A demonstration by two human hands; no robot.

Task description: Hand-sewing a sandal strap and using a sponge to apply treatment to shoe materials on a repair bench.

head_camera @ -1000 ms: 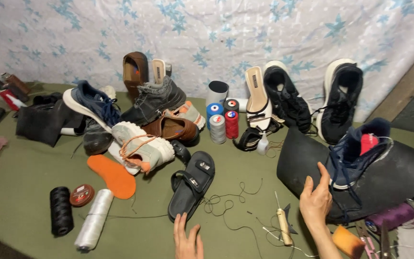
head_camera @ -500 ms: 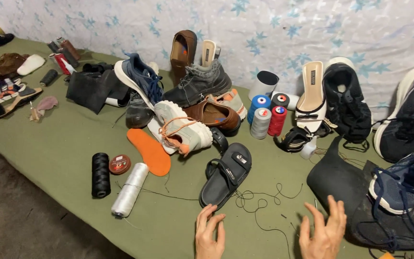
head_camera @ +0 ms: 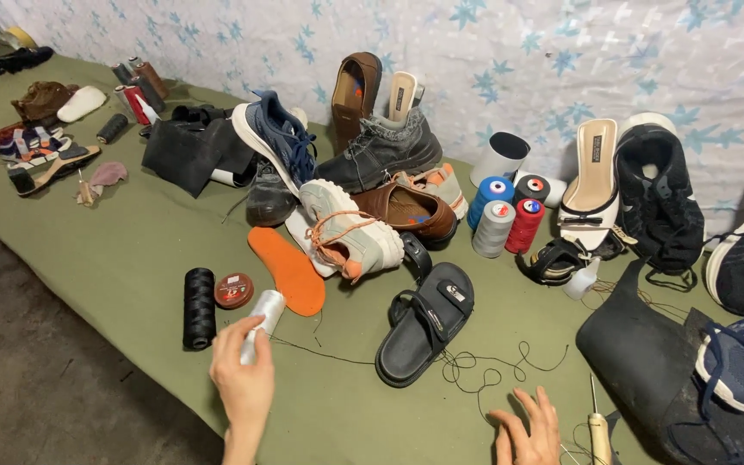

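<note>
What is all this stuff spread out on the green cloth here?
White thread spool: one, gripped by left hand.
Black thread spool: one, beside it.
Round tin: one, reddish, between them.
Orange insole: one, middle.
Black sandal: one, front centre.
Thread cones: four; blue, grey, red, black; by wall.
Shoe pile: mixed colours, centre.
Awl: one, wooden handle, near right hand.
Left hand: on white spool.
Right hand: flat on cloth.

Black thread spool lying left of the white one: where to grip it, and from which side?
Grip the black ribbed thread spool across its middle, coming from above. It lies on its side on the green cloth, long axis running away from the camera, so its round flanks are exposed left and right. The small round red tin sits close on its right, so keep the fingers narrow there.
</note>
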